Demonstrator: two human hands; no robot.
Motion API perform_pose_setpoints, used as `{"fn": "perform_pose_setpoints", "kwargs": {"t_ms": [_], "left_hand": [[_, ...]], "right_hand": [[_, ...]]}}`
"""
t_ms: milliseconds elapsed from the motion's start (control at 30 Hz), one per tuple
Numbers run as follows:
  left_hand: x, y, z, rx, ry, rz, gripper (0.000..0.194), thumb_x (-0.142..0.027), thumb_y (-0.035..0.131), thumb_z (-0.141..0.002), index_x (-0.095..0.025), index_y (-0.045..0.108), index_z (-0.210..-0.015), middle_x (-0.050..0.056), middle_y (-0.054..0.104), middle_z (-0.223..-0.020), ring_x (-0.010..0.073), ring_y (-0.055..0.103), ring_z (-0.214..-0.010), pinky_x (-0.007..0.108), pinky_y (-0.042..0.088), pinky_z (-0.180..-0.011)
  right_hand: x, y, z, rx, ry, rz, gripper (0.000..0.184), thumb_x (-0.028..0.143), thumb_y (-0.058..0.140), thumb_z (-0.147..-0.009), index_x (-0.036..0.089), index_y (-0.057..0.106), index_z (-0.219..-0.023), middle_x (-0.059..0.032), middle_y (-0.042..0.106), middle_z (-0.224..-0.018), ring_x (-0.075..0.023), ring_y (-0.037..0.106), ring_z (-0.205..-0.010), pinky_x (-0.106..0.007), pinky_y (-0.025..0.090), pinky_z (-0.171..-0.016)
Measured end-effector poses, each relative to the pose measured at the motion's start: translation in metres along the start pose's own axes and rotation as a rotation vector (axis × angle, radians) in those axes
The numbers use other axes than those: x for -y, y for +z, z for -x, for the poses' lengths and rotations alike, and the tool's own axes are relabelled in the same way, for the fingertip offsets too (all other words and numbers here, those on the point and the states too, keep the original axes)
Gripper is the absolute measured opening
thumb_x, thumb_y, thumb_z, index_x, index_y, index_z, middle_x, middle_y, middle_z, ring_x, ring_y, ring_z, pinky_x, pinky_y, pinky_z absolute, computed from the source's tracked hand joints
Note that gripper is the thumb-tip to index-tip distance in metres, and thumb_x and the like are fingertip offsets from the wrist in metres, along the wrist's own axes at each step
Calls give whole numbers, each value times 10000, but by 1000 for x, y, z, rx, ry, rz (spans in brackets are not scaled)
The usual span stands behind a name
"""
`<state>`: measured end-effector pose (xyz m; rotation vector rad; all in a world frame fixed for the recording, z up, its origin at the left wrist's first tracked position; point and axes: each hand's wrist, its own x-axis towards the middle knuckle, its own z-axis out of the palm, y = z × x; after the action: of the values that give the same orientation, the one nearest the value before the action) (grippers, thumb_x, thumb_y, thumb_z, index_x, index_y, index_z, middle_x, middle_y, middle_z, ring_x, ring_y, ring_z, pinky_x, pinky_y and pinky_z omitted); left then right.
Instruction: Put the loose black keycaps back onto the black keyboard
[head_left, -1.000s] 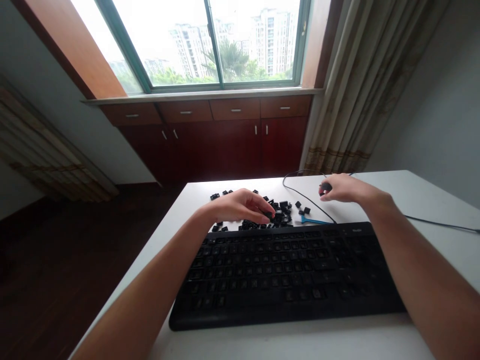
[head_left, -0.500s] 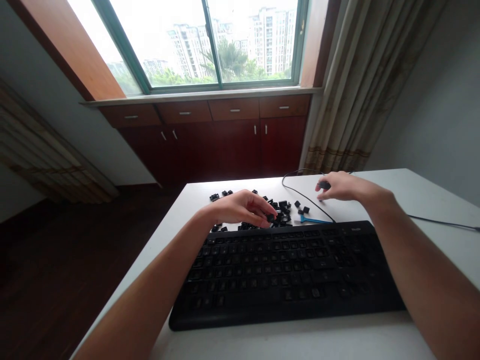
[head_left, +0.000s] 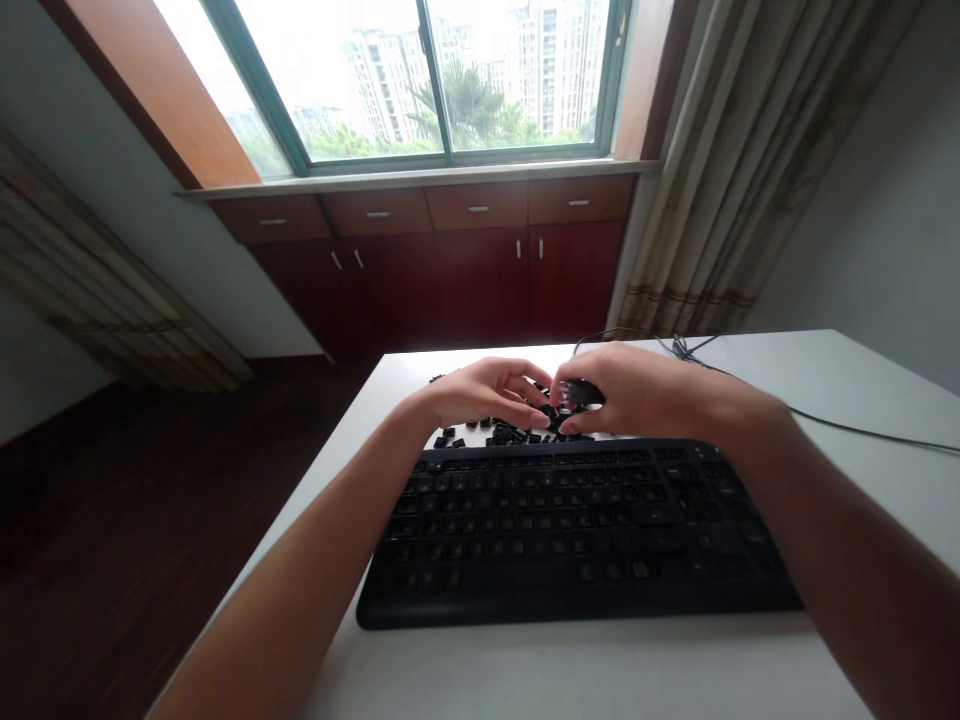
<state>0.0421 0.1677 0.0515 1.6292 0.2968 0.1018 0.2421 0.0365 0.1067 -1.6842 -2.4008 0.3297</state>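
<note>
A black keyboard (head_left: 547,535) lies across the white table, with a loose pile of black keycaps (head_left: 510,434) behind its far edge. My left hand (head_left: 487,392) is over the pile, thumb and fingertips closed around a small black keycap (head_left: 551,411). Close against it from the right is my right hand (head_left: 637,395), its fingers bent around a small black piece (head_left: 585,392) with a pale end; its exact kind is unclear. The fingertips of both hands nearly meet. Part of the pile is hidden behind the hands, and my right forearm covers the keyboard's right end.
The white table (head_left: 540,665) extends to both sides of the keyboard. A black cable (head_left: 855,428) runs over its right side, bunched near the back edge. Beyond stand a red-brown cabinet (head_left: 450,285) under a window and curtains (head_left: 690,200).
My right hand has come left from the table's back right to my left hand, bringing the black piece. It now hides the blue-handled brush. The view has shifted slightly.
</note>
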Motion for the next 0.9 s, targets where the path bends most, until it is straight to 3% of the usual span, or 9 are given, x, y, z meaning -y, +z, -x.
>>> {"fn": "perform_pose_setpoints", "kwargs": {"t_ms": [300, 533, 667, 800, 900], "left_hand": [[-5, 3, 1, 36, -2, 106, 425, -168, 868, -723, -149, 676, -1101, 77, 767, -986, 165, 732, -910, 256, 562, -821], [-3, 13, -2, 53, -17, 94, 415, -168, 878, -698, -138, 676, -1058, 53, 757, -949, 147, 716, -896, 280, 549, -843], [-4, 14, -2, 56, 8, 86, 424, -190, 866, -720, -143, 669, -1092, 58, 757, -960, 148, 713, -902, 283, 542, -844], [-6, 13, -1, 70, 13, -86, 424, -245, 841, -753, -157, 678, -1134, 76, 757, -1010, 155, 702, -907, 282, 527, -813], [-8, 14, -1, 49, -7, -327, 404, -329, 819, -774, -168, 702, -1125, 37, 734, -894, 133, 654, -793, 233, 471, -676]], "right_hand": [[10, 6, 0, -103, -97, 93, 215, 359, 673, -864, 220, 708, -1024, -63, 733, -954, -210, 656, -824, -283, 399, -674], [12, 1, 5, 65, -16, 69, 205, 384, 678, -845, 206, 700, -945, -54, 725, -852, -184, 628, -721, -281, 380, -627], [11, -3, 7, 62, -3, 58, 243, 424, 688, -833, 212, 697, -952, -47, 723, -872, -179, 622, -730, -277, 387, -629], [3, -5, 10, 99, 98, 49, 317, 481, 723, -788, 230, 693, -979, -46, 720, -899, -187, 624, -738, -276, 388, -599], [-5, -3, 12, 170, 185, 50, 319, 510, 718, -773, 247, 692, -952, -36, 712, -862, -191, 625, -710, -279, 387, -569]]}}
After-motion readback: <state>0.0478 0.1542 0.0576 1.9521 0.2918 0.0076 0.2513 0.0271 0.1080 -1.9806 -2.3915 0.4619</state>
